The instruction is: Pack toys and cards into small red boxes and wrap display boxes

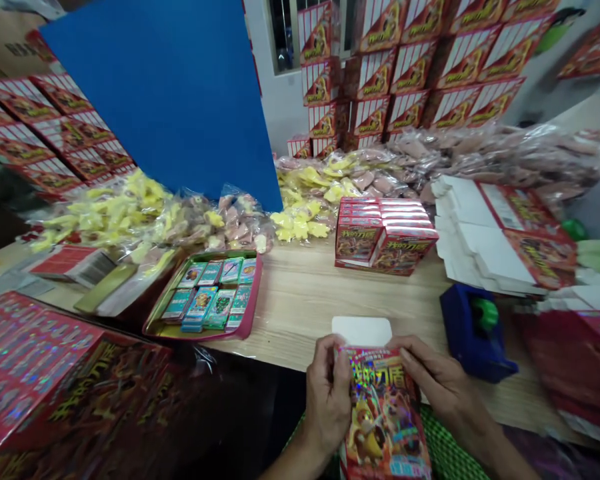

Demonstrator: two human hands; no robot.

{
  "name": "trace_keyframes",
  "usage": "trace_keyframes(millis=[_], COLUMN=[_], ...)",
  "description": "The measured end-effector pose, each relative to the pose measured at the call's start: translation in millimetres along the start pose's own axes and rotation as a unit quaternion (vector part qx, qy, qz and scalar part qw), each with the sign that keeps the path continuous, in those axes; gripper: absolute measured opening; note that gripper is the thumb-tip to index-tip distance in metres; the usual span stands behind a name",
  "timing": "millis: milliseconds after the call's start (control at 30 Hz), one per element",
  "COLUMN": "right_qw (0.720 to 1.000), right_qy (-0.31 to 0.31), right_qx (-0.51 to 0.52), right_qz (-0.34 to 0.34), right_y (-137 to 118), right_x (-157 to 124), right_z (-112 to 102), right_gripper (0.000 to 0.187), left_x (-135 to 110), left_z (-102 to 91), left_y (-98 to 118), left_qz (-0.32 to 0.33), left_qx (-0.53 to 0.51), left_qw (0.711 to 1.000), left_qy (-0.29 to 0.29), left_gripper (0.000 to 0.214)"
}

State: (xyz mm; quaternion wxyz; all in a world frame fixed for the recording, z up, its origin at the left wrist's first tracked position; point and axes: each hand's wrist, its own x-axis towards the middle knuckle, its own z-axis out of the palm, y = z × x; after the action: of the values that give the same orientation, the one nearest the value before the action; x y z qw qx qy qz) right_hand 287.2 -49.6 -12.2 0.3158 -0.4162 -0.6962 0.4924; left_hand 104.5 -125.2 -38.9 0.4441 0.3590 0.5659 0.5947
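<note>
A red printed card box [385, 413] with yellow lettering is held upright close to my body at the table's front edge. Its white top flap [361, 329] stands open at the far side. My left hand [327, 393] grips the box's upper left edge, thumb on the front. On the upper right edge my right hand [443, 377] holds the same box, fingers mostly behind it. What is inside the box is hidden. Beyond it, a display carton [360, 243] filled with similar small red boxes sits on the table. A tin tray [253, 293] of trading cards lies to the left.
A blue tape dispenser [473, 333] stands at the right, near flattened cartons [485, 233]. Bagged yellow pieces [303, 220] and pinkish bagged pieces [480, 157] line the table's back. A blue board [170, 93] rises at left; stacked red cartons [375, 80] stand behind.
</note>
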Motion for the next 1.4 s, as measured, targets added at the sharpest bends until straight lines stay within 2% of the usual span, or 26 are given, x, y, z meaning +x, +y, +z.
trace_keyframes(millis=[100,167,200,233,267,300,400,467,500,600,667,767,867,1000,1133,1267,1400], right_qw=[1.000,0.997,0.995,0.993,0.993,0.994,0.991,0.976,0.971,0.969,0.971,0.974,0.970,0.966,0.973,0.976,0.980], right_qy=[-0.022,-0.032,-0.038,-0.046,-0.053,-0.060,-0.060,-0.067,-0.083,-0.147,-0.169,-0.171,-0.152,-0.138,-0.152,-0.134,-0.131], right_qx=[0.017,0.065,0.090,0.107,0.109,0.090,-0.052,-0.133,-0.154,-0.168,-0.156,-0.144,-0.187,-0.216,-0.163,-0.143,-0.110], right_qz=[-0.010,-0.004,0.003,0.008,0.006,-0.008,-0.105,-0.157,-0.161,-0.106,-0.068,-0.032,-0.011,-0.033,-0.062,-0.095,-0.100], right_y=[-3.1,-6.2,-8.7,-11.8,-15.5,-19.6,-32.1,-38.9,-41.6,-47.9,-51.7,-56.0,-55.7,-49.1,-39.1,-24.9,-16.2], right_x=[2.4,5.6,6.7,7.5,7.8,7.6,5.0,1.9,0.4,-1.6,-0.3,2.6,3.9,1.4,-5.3,-10.4,-10.4], right_z=[-4.8,-7.4,-8.4,-8.9,-8.9,-8.4,-4.8,-2.6,-2.2,-3.8,-5.5,-4.9,0.9,7.8,7.3,8.5,9.7], right_gripper=[0.039,0.031,0.024,0.023,0.029,0.030,0.012,0.015,0.016,0.022,0.022,0.015,0.008,0.010,0.007,0.012,0.012], left_x=[7.0,10.7,11.9,12.8,13.4,13.7,11.9,8.5,6.7,3.7,4.1,6.5,8.0,8.4,9.4,11.8,13.1], left_z=[-1.9,-6.3,-9.8,-14.1,-18.9,-23.9,-37.2,-42.8,-44.5,-45.3,-43.1,-38.5,-36.9,-44.9,-58.0,-64.2,-66.6], left_y=[13.9,29.5,36.8,42.5,46.0,47.0,39.0,31.8,29.7,31.7,37.9,46.1,46.2,36.9,27.2,22.3,23.7], left_qz=[0.022,-0.019,-0.048,-0.075,-0.091,-0.094,-0.059,-0.034,-0.031,-0.060,-0.095,-0.133,-0.139,-0.081,-0.010,0.067,0.120], left_qx=[0.012,-0.056,-0.097,-0.121,-0.125,-0.111,-0.029,0.004,0.010,0.012,-0.008,-0.046,-0.042,0.009,0.063,0.116,0.161], left_qw=[1.000,0.998,0.993,0.988,0.985,0.985,0.995,0.997,0.997,0.995,0.992,0.986,0.984,0.986,0.978,0.969,0.940], left_qy=[0.015,-0.021,-0.040,-0.063,-0.080,-0.090,-0.075,-0.067,-0.068,-0.078,-0.082,-0.094,-0.107,-0.148,-0.201,-0.209,-0.276], left_gripper=[0.043,0.037,0.042,0.054,0.063,0.061,0.036,0.034,0.034,0.034,0.036,0.047,0.040,0.023,0.026,0.027,0.031])
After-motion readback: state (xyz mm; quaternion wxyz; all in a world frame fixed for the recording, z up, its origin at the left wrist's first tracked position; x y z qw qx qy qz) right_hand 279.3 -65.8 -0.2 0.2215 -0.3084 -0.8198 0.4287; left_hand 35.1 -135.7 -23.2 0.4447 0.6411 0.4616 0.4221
